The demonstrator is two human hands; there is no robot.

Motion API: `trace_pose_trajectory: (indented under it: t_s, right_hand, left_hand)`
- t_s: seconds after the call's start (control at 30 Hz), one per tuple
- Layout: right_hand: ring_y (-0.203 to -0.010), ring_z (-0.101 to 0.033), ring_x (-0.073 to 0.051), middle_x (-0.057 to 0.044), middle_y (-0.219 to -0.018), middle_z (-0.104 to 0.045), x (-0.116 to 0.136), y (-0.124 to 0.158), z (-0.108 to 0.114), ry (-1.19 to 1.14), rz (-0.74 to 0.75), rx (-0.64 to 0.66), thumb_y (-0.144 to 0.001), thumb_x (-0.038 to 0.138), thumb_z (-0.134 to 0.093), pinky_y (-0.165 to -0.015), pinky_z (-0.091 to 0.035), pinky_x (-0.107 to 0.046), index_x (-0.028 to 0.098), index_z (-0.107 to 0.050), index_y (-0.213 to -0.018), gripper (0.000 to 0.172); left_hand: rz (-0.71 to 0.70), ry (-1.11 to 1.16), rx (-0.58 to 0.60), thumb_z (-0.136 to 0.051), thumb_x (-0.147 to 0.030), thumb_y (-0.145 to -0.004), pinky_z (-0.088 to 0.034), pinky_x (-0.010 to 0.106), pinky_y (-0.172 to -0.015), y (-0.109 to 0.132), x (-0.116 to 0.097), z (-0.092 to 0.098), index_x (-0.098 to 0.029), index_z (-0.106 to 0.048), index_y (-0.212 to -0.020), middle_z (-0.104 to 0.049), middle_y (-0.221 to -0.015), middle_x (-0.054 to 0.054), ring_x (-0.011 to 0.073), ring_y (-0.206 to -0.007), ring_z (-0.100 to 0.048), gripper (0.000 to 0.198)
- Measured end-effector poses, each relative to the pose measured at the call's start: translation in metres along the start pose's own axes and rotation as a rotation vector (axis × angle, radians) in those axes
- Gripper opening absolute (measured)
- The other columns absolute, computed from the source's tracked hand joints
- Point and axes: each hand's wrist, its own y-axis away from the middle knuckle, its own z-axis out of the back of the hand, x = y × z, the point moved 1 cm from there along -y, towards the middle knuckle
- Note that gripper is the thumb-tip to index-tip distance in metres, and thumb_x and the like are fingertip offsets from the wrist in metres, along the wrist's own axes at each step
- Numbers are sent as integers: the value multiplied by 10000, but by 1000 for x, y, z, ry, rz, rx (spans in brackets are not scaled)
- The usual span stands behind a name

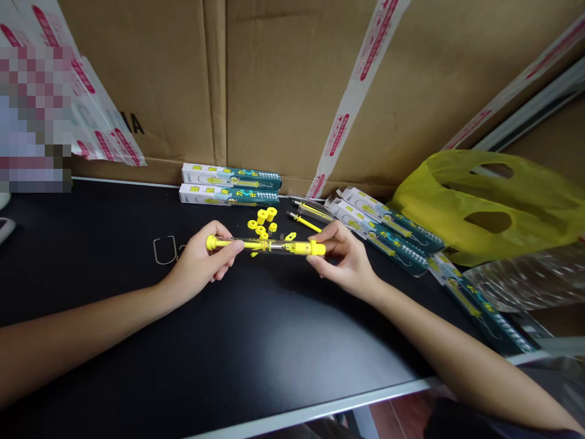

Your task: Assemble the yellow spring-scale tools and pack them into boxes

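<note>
A clear tubular spring scale (269,246) with yellow parts inside lies level between my two hands, above the dark table. My left hand (208,253) is closed round its left end, thumb along the tube. At the other end, the fingers of my right hand (345,259) pinch the yellow cap. Just behind the tube are several small yellow caps and rings (262,216) and a small flat yellow piece (291,236). Beyond my right hand lie a yellow rod with a metal tip (304,221) and a clear tube (315,211). Metal wire hooks (158,251) rest left of my left hand.
Two printed boxes (228,195) lie side by side at the back, against large cardboard (283,91). More printed boxes (379,235) are at the right, beside a yellow plastic bag (439,189) and a clear plastic bottle (530,280). The table's pale front edge (320,414) runs below my arms.
</note>
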Motion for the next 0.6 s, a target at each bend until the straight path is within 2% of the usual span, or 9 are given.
trace_pose_trajectory:
  t_s: [0.23,0.43,0.6]
  right_hand:
    - [-443,-460,-75,43,-616,-560,-2,-1,2,57,38,-3,-809,358,-676,-414,-356,-213,216,-445,-872,278]
    - [-531,-499,-92,2,-738,-590,-3,-2,2,168,94,-59,-783,391,-692,-443,-415,-221,215,-477,-850,286]
    - [-553,-512,-99,-4,-769,-591,-4,-3,3,176,123,-57,-785,376,-691,-456,-439,-226,217,-486,-851,267]
  left_hand:
    - [7,0,-5,-619,-382,-833,-313,126,-335,-1,0,-1,-208,-410,-789,-511,-558,-84,37,-377,-427,275]
    - [7,-3,-5,-623,-385,-829,-311,130,-332,0,1,-1,-210,-414,-795,-515,-560,-82,41,-375,-431,275]
    - [8,-2,-6,-620,-382,-830,-312,129,-332,0,0,-1,-210,-411,-792,-509,-557,-85,39,-373,-425,273]
